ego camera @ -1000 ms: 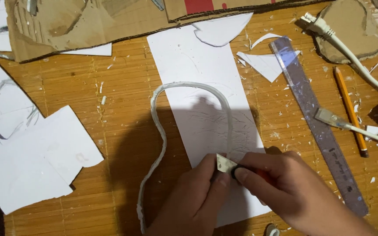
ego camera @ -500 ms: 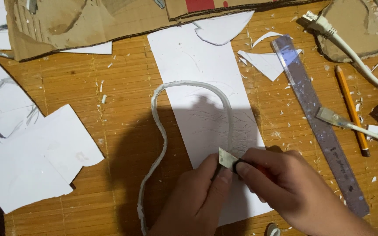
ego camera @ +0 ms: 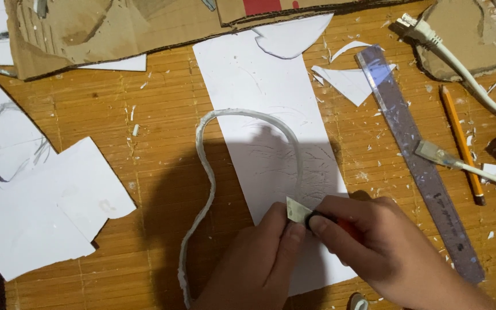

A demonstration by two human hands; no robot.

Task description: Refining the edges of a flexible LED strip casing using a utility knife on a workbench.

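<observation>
Two hands at white strip's edge

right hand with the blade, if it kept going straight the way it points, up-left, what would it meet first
Judging loosely, the right hand aims the blade up-left over the white sheet. First in that line looks like the curved grey strip lying on the sheet; depth is unclear.

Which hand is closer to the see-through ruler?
The right hand. It holds a small blade on the white sheet, right beside the ruler. The left hand lies farther away, on the other side of the right hand.
</observation>
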